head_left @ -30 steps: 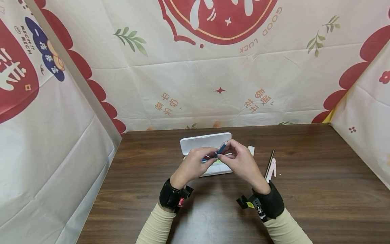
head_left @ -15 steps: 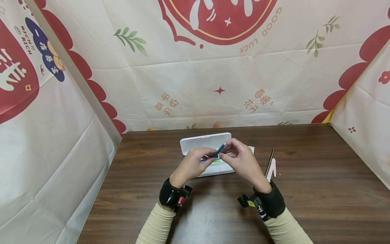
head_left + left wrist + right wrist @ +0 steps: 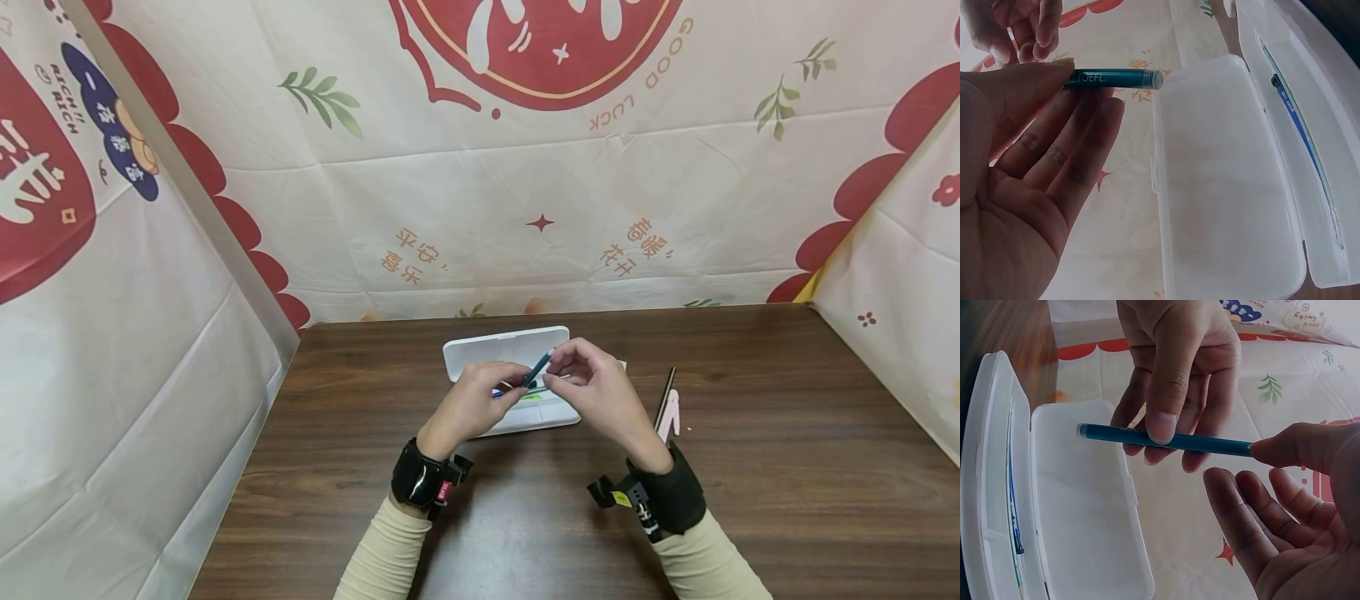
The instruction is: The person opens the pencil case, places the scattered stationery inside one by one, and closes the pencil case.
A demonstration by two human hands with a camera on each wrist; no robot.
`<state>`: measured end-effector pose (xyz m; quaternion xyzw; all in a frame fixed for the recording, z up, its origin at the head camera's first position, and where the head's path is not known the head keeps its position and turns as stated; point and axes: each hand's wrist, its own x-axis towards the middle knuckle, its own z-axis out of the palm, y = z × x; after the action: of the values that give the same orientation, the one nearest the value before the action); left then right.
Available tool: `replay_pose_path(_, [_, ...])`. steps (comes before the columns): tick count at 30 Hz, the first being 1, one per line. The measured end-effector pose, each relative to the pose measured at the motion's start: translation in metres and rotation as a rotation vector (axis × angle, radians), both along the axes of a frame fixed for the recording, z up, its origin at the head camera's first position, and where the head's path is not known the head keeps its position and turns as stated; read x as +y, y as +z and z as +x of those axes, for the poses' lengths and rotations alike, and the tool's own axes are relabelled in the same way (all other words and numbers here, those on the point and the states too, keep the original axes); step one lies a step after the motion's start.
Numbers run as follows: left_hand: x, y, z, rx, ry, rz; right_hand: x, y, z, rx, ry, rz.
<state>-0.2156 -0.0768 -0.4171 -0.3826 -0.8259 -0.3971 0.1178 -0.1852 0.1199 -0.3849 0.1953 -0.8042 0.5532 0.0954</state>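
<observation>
My left hand (image 3: 480, 396) pinches a slim teal pen (image 3: 1191, 441) between thumb and fingers, above a white pencil case (image 3: 536, 417). In the left wrist view the pen shows white "TOEFL" lettering and a clear end. My right hand (image 3: 600, 392) is at the pen's upper end, one digit tip against that end in the right wrist view while the other fingers are loosely spread. The case's lid (image 3: 1222, 175) is raised. Inside the case lie a blue pen (image 3: 1297, 122) and a thin, pale greenish stick (image 3: 1282, 75).
To the right on the brown wooden table (image 3: 322, 467) lie a dark thin stick (image 3: 667, 387) and a pale pink piece (image 3: 674, 408). A printed white cloth (image 3: 480, 200) stands behind the table, with more cloth at both sides.
My right hand has shifted slightly right and its fingers have parted, leaving more of the pen in view. My left hand stays nearly still with the pen.
</observation>
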Motion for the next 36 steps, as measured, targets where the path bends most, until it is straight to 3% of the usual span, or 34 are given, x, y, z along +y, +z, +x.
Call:
replay_pose_path(6, [-0.001, -0.004, -0.002, -0.011, 0.013, -0.010, -0.006, 0.027, 0.016, -0.003, -0.030, 0.031])
replay_pose_path(23, [-0.006, -0.016, -0.012, -0.046, 0.079, -0.124, -0.002, 0.029, 0.016, -0.008, -0.061, 0.065])
replay_pose_path(36, [-0.009, -0.022, -0.015, -0.044, 0.182, -0.252, 0.000, 0.027, 0.013, 0.001, -0.091, 0.091])
